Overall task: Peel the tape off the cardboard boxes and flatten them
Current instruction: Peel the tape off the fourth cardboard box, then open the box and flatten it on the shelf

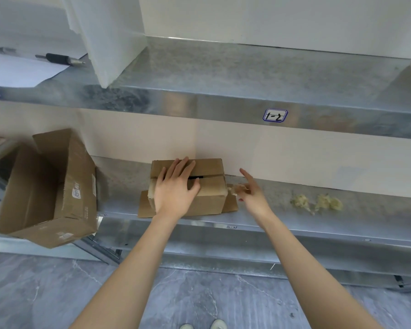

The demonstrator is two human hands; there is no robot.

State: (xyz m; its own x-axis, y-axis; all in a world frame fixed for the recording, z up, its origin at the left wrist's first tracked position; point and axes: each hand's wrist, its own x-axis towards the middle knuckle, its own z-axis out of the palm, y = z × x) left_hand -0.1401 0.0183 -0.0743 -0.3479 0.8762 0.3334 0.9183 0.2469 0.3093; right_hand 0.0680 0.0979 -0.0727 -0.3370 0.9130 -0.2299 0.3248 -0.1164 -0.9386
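A small brown cardboard box [209, 200] stands on the metal shelf [294, 224], with its bottom flaps spread out and its top seam slightly gaping. My left hand [176, 186] lies flat on top of it, fingers spread, pressing down. My right hand [252, 194] is just right of the box, index finger pointing up, with a crumpled strip of yellowish tape [234, 189] pinched in the other fingers. The tape still seems to touch the box's right top edge.
A larger open cardboard box [57, 191] lies tilted at the shelf's left end. Several wads of peeled tape [318, 202] sit on the shelf to the right. The upper shelf [223, 108] overhangs, carrying paper, pens [59, 59] and white foam blocks [109, 39].
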